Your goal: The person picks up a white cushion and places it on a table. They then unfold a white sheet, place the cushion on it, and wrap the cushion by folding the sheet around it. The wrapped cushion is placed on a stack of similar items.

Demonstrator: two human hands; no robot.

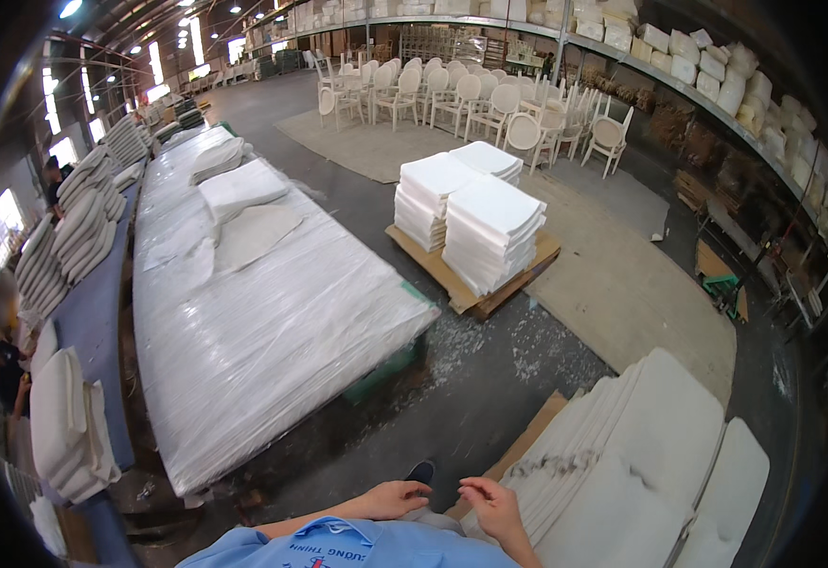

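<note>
My left hand (397, 499) is in front of my body at the bottom of the view, its fingers loosely bent and a little apart. Facing it across a small gap is my right hand (493, 507), fingers curled toward the left one. I see nothing held in either. Just right of my right hand lean stacked white seat pads (643, 426), row against row, with dark smudges along some edges. A wide table (272, 350) wrapped in clear plastic stands to the left, and on it lie a white foam pad (241, 189) and a loose off-white sheet (255, 235).
Ahead, a pallet (475, 301) bears piles of white foam sheets (494, 222). Pale wooden chairs (414, 90) crowd the far floor. Padded cushions (68, 421) line a blue-topped bench (92, 331) at left, beside another person (5, 364). White scraps (471, 355) litter the floor.
</note>
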